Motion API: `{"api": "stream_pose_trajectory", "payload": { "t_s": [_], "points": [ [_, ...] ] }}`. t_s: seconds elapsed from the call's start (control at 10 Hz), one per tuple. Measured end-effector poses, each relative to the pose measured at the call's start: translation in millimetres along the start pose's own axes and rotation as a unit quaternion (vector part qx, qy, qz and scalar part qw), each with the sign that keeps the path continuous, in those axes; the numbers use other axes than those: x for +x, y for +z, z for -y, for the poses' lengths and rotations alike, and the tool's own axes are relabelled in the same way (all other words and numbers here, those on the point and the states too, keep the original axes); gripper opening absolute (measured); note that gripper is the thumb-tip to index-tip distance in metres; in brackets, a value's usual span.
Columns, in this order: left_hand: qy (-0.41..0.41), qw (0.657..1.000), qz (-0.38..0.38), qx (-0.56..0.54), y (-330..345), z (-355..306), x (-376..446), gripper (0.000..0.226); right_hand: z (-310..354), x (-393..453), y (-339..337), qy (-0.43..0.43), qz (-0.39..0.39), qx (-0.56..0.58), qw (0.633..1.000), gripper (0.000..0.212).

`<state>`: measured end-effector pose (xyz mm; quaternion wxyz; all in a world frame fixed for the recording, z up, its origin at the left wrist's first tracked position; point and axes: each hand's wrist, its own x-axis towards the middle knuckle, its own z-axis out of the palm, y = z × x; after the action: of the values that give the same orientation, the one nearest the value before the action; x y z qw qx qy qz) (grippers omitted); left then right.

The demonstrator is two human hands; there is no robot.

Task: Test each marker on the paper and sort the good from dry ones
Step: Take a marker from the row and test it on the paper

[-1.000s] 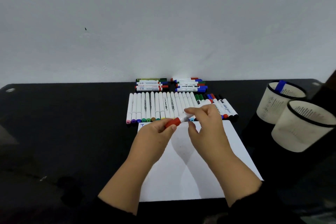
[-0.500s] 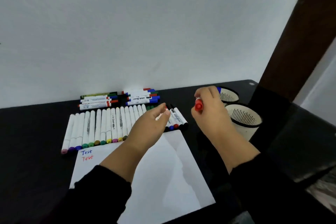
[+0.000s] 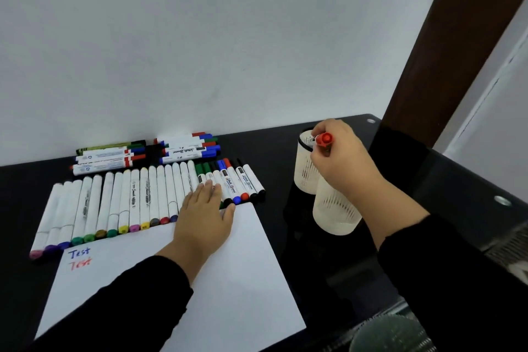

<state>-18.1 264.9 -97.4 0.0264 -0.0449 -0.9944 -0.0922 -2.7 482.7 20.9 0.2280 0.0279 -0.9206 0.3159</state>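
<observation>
left of the paper (image 3: 200, 274) top lies a row of markers (image 3: 120, 203). the left hand (image 3: 204, 217) rests flat and wide at the paper's top edge, on the row. right of the paper, the right hand (image 3: 340, 157) grips a red marker (image 3: 322, 140) over the far cup (image 3: 307, 168). it could miss the rim and fall. the hand hides the near cup's (image 3: 335, 208) top; what's inside either cup, i cannot tell.

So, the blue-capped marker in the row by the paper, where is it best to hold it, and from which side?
Probably from above, pinching the white barrel at its middle. The blue-capped marker lies flat, packed between neighbours, so its sides are closed off. The left hand already rests on the markers just beside it; the right hand grips a red marker.
</observation>
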Motion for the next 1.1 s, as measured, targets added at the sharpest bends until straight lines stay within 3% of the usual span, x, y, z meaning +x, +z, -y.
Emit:
{"api": "stream_pose_trajectory", "payload": {
  "t_s": [0.3, 0.6, 0.9, 1.1],
  "points": [
    [-0.005, 1.0, 0.006, -0.015, -0.8, -1.2, 0.6, 0.059, -4.3, 30.4, 4.8, 0.052, 0.065, -0.081, 0.993, 0.006],
    [-0.011, 1.0, 0.0, -0.017, -2.0, -2.7, 0.2, 0.057, -11.5, 51.7, 11.4, 0.111, 0.096, -0.084, 0.986, 0.024],
    [-0.01, 1.0, -0.01, -0.005, 1.6, -1.1, 2.0, 0.058, -17.5, 57.3, 12.9, 0.108, 0.105, -0.077, 0.986, 0.025],
    [-0.012, 1.0, -0.009, 0.012, 1.8, -2.3, 1.1, 0.057, -12.7, 56.4, 10.3, 0.099, 0.137, -0.132, 0.977, 0.027]
  ]
}}
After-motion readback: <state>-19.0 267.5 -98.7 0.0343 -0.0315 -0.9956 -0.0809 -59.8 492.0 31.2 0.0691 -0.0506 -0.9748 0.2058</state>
